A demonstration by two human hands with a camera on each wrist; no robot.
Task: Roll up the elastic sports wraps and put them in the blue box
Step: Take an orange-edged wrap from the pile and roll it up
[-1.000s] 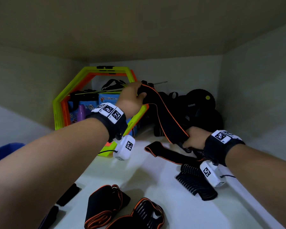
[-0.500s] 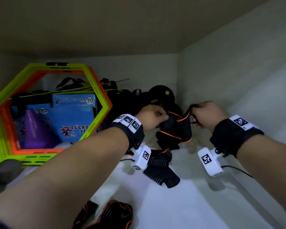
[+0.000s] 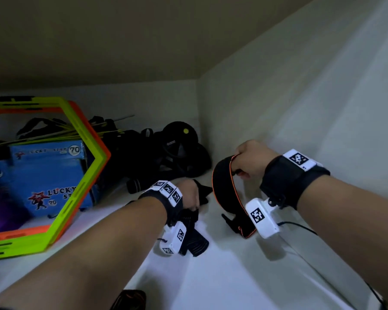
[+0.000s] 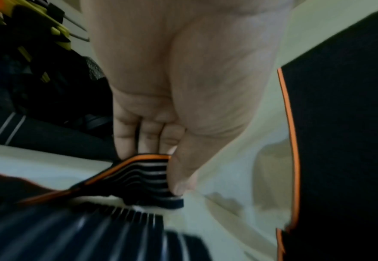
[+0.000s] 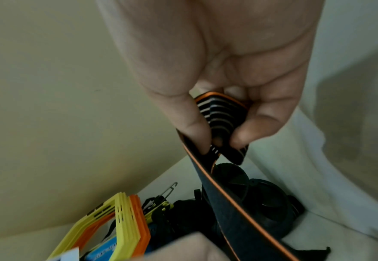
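Observation:
My right hand (image 3: pixel 238 171) is raised near the right wall. It pinches the ribbed end (image 5: pixel 221 121) of a black wrap with orange trim (image 3: pixel 222 193), which hangs in a loop down to the white shelf (image 3: pixel 222 276). My left hand (image 3: pixel 194 205) is low on the shelf, its thumb and fingers (image 4: pixel 178 176) pinching another ribbed, orange-edged end (image 4: pixel 147 173). A black ribbed strip (image 3: pixel 197 242) lies under its wrist. I cannot tell whether both ends belong to one wrap. Part of another wrap (image 3: pixel 132 298) shows at the bottom edge.
Green and orange hexagon rings (image 3: pixel 81 189) lean at the left, with blue "Lucky Star" cartons (image 3: pixel 47 175) behind them. Dark gear and a black round item (image 3: pixel 179 142) fill the back corner. The side wall (image 3: pixel 311 119) rises close on the right.
My left hand has dropped from the bunched wrap to the shelf and taken hold of a ribbed end. My right hand has drawn its end up and apart, so the wrap hangs in a loop.

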